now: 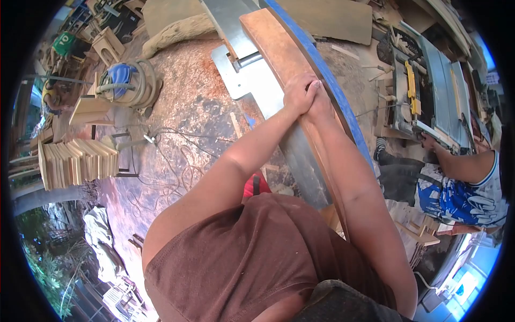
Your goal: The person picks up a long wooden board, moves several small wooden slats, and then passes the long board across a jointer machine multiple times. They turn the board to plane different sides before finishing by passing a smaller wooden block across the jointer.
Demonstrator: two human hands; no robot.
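Note:
A long reddish wooden board (271,45) lies along the grey metal bed (252,80) of a woodworking machine, against a blue fence (332,86). Both my hands rest together on top of the board near its middle. My left hand (299,92) lies flat with its fingers pressed down on the wood. Under and beside it, my right hand (321,102) also presses on the board. My arms and brown shirt hide the near end of the board.
Sawdust covers the floor. A blue and beige vacuum (126,80) and a stack of cut boards (78,161) stand at left, with cables on the floor. At right another person in a blue patterned shirt (461,196) works at a table saw (434,91).

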